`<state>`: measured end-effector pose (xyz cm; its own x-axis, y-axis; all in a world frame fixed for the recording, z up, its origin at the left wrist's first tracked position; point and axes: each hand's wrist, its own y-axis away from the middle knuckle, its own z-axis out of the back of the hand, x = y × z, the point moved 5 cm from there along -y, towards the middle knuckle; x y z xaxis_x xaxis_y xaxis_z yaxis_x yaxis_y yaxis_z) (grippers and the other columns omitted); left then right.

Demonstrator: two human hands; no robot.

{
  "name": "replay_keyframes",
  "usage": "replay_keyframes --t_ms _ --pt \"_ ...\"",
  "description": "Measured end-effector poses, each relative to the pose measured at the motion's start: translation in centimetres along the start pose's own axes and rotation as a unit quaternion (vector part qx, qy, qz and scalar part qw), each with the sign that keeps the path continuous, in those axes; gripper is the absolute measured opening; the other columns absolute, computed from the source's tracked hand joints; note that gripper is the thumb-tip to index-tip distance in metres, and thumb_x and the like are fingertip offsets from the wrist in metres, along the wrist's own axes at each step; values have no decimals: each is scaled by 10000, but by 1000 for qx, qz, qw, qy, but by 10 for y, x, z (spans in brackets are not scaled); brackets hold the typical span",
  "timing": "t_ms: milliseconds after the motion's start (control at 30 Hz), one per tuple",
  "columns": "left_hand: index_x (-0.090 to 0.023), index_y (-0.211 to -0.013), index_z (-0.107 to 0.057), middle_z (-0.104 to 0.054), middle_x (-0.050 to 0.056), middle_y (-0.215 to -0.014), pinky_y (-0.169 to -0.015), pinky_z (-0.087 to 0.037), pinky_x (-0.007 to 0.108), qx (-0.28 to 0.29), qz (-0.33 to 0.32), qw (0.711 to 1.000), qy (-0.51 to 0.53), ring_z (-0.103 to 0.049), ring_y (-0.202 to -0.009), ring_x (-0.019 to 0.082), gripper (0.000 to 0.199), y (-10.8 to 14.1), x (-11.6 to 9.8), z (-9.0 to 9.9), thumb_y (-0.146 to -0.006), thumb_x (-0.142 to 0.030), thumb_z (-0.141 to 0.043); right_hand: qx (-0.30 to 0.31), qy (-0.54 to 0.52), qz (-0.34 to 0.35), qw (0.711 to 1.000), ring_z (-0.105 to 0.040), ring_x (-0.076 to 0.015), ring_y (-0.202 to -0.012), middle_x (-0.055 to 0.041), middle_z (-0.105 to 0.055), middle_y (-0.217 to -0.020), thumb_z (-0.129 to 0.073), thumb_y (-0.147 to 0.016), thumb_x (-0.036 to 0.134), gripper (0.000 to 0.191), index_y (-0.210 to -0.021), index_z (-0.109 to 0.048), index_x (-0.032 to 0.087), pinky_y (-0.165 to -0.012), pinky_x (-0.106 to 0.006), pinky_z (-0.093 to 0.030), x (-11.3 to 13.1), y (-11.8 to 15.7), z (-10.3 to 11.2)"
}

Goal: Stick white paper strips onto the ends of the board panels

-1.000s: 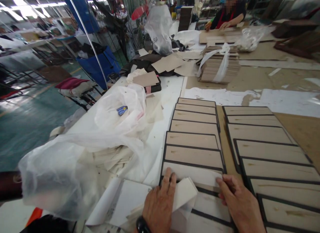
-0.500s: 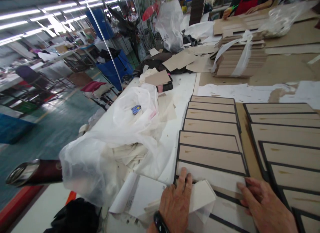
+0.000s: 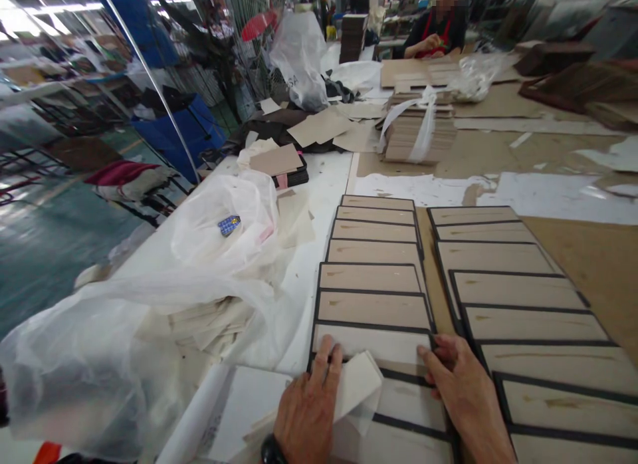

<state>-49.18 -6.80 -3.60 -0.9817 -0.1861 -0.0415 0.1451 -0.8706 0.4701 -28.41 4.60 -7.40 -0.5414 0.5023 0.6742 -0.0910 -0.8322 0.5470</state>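
Left hand [image 3: 308, 411] is hiding middle of cream sheets [image 3: 359, 382]; behind it, black wristband [image 3: 272, 449] is running off frame's bottom edge.

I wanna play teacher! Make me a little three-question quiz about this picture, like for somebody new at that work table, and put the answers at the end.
1. True or false: the left hand has a black band at its wrist.

2. What colour is the strip tied around the stack of brown boards farther back?
A) red
B) white
C) green

3. Fill in the blank: the left hand and the right hand are at a pale sheet, which lies over panels with ____ rims.

Key: 1. True. 2. B. 3. black.
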Motion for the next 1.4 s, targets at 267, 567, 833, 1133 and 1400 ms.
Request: replay_keyframes --t_ms 267,567,833,1133,1400 --pt "-239 -1406 -197 -179 54 -1493 -778 -534 353 -10 16 1000 -11 -593 -904 188 778 3 -2 -2 -694 16 -381 10 12 -12 1000 -641 -203 -623 -57 -617 -867 -567 -658 604 539 -1034 -448 236 -518 -300 -527 -21 -10 0" --pt "-209 -1414 -149 -90 35 -1507 -840 -503 380 21 -1 998 56 -555 -1048 212 820 2 4 -3 -652 17 -352 11 3 1 1000 -610 -189 -569 -27 -580 -816 -567 -680 550 469 -999 -428 235 -447 -299 -512 -15 -11 -1" --pt "-204 -1396 -204 -135 27 -1502 -919 -457 360 20 7 995 99 -476 -1175 211 840 6 11 7 -605 0 -399 -14 5 39 999 -594 -163 -573 -58 -596 -912 -459 -745 447 372 -1031 -467 210 -486 -290 -500 -4 1 13" --pt "-181 -1307 -389 -407 61 -1381 -1020 -349 326 -47 -23 966 253 -408 -1231 183 721 31 11 48 -599 -52 -412 249 -135 95 954 -490 -92 -482 -71 -628 -1067 -634 -604 401 666 -1225 -474 222 -320 -196 -300 12 75 -39" --pt "-200 -916 -638 -682 7 -865 -765 -440 267 32 -69 908 413 -611 -832 177 326 44 -3 44 -695 -123 -411 293 -134 104 941 -526 -132 -490 13 -610 -612 -592 -703 485 514 -1129 -591 196 -429 -230 -417 4 84 -37"
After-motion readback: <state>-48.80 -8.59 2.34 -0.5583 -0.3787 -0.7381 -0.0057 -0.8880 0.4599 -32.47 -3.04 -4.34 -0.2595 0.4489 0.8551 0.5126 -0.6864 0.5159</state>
